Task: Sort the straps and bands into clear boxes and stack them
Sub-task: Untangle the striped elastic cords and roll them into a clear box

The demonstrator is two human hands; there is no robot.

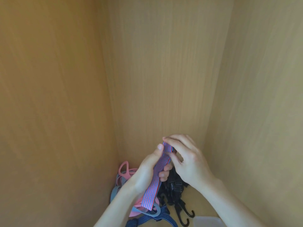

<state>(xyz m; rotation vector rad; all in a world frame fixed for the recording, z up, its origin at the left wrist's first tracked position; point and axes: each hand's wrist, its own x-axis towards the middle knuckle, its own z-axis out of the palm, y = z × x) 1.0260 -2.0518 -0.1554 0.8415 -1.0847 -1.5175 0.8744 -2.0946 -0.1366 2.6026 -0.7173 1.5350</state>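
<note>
Your left hand grips the striped band mid-length; your right hand pinches its folded top, above the strap pile. Soft, light, springy: hold folds firmly.

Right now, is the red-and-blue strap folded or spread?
The red-and-blue strap is folded at its top: the right hand pinches it doubled over; the left hand grips the straight length.

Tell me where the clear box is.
Head view, bottom edge, right of centre: the clear box sits just right of the black hooks, partly cut off.
</note>
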